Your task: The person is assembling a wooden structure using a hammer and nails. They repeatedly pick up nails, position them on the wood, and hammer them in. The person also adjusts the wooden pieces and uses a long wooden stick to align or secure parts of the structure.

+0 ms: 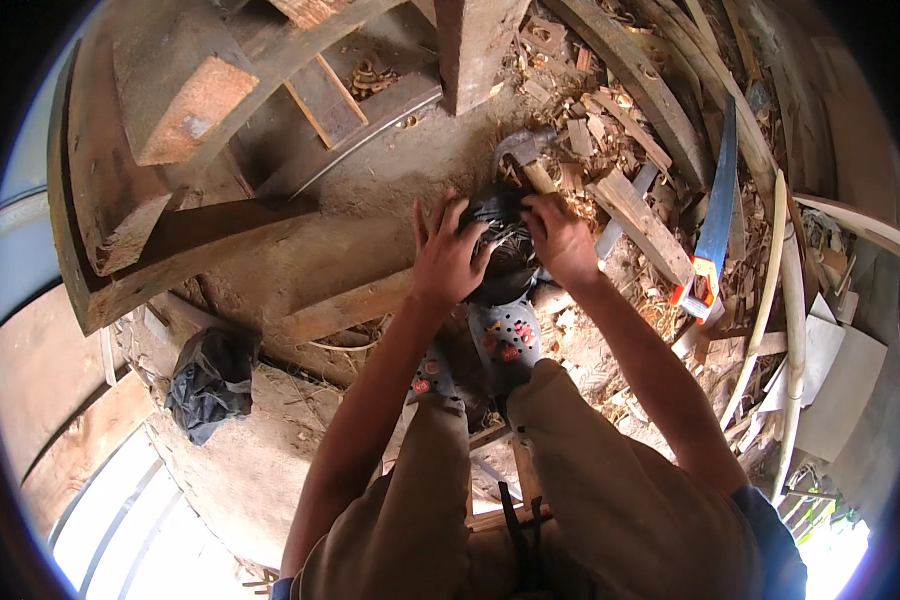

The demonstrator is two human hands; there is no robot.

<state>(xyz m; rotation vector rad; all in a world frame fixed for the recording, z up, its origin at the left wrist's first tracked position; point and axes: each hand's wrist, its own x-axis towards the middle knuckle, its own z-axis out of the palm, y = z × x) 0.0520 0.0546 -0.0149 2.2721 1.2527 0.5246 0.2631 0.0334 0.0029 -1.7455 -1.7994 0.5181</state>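
A black plastic bag (496, 207) lies between my hands, just beyond my feet, its mouth spread apart. Thin, shiny, nail-like pieces (510, 240) show inside it, too small to make out surely. My left hand (448, 252) grips the bag's left edge with curled fingers, some of them spread. On the opposite edge, my right hand (564, 240) pinches the plastic, its fingertips partly hidden. Right behind the bag lies a hammer (522, 150) with a dark metal head and a pale wooden handle (540, 178).
A handsaw (718, 210) with an orange and white handle leans at the right, near long poles (770, 290). Wood offcuts (640, 225) and shavings cover the ground there. Heavy timber beams (195, 110) stand at the upper left. Another black bag (213, 383) lies left.
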